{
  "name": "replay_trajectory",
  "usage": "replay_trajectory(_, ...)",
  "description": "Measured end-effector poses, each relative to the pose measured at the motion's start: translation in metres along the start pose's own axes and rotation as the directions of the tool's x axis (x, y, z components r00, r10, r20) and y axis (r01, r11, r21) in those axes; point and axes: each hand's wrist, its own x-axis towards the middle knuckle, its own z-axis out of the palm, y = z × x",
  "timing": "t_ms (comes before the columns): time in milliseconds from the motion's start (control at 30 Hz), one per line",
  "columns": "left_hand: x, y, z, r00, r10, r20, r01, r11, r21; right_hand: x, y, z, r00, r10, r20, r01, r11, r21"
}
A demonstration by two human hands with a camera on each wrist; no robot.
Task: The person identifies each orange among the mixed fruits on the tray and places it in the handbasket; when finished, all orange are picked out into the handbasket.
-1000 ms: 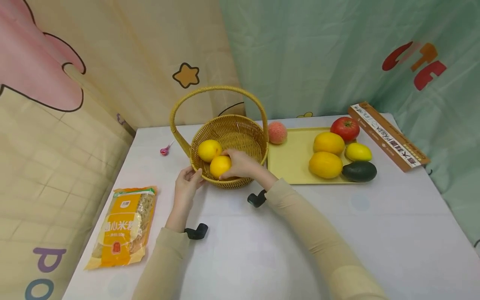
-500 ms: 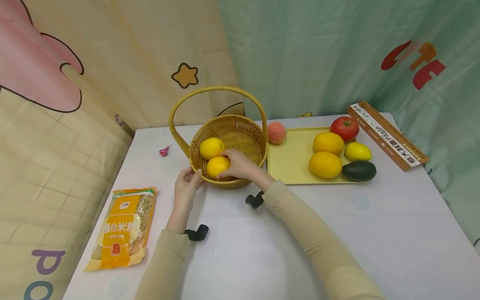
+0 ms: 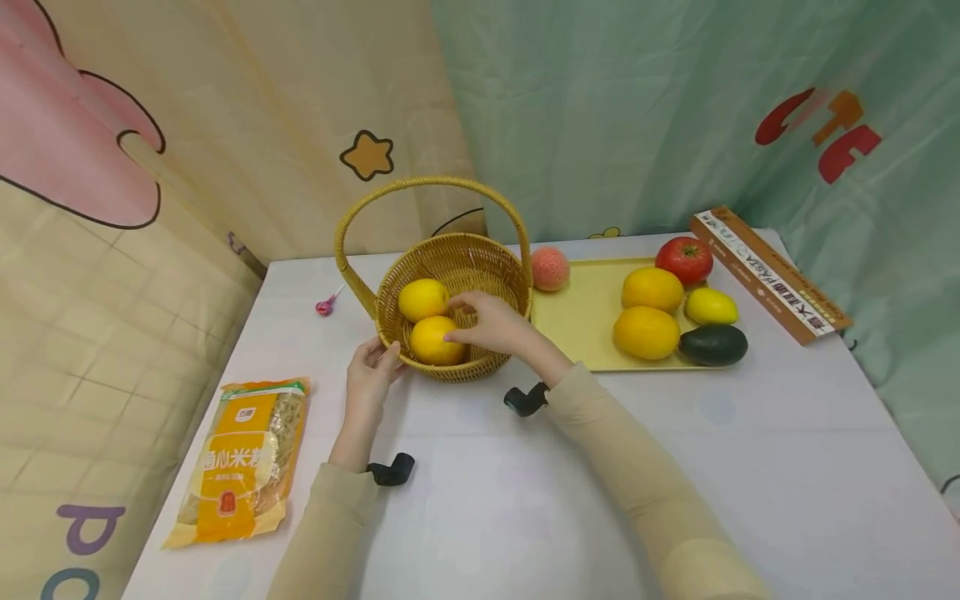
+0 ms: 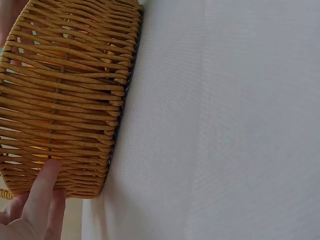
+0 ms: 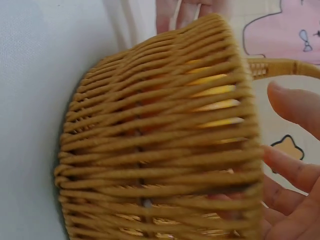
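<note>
A wicker basket with a tall arched handle stands on the white table. Inside, at its left, two yellow lemon-shaped fruits lie one before the other. My left hand holds the basket's front left, thumb at the rim; its fingers press the woven wall from outside. Over the basket, my right hand is spread, its thumb right at the front yellow fruit and the other fingers lifted off it. The right wrist view shows its thumb and fingers apart beyond the rim.
To the right lies a pale yellow tray with several yellow fruits, a tomato and an avocado. A pink ball sits between basket and tray. Around them are a pasta box, a noodle bag and a lollipop.
My right hand has let go of the front yellow fruit, its fingers opening and shifting right. That fruit moved slightly left, and the rear one turned a little. The left hand stays at the basket.
</note>
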Motion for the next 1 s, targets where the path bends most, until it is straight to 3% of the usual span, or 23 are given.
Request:
replay_trajectory(233,-0.001,0.001,0.0,1.0,0.002,0.0,-0.002,1.0,0.002,-0.029,0.003,-0.021,0.993,-0.063,-0.102,0.077,0.987,0.14)
replay_trajectory(467,0.0,0.0,0.001,1.0,0.002,0.002,-0.002,1.0,0.014,-0.06,0.019,-0.041,0.976,-0.096,-0.196,0.129,0.979,0.161)
replay_trajectory(767,0.001,-0.001,0.001,1.0,0.0,0.003,0.0,1.0,0.012,-0.101,0.055,-0.061,0.938,0.018,-0.346,0.056,0.977,0.204)
replay_trajectory(1000,0.0,0.0,0.001,1.0,0.004,0.002,-0.004,1.0,0.016,-0.135,0.08,-0.081,0.909,0.129,-0.396,-0.074,0.986,0.151)
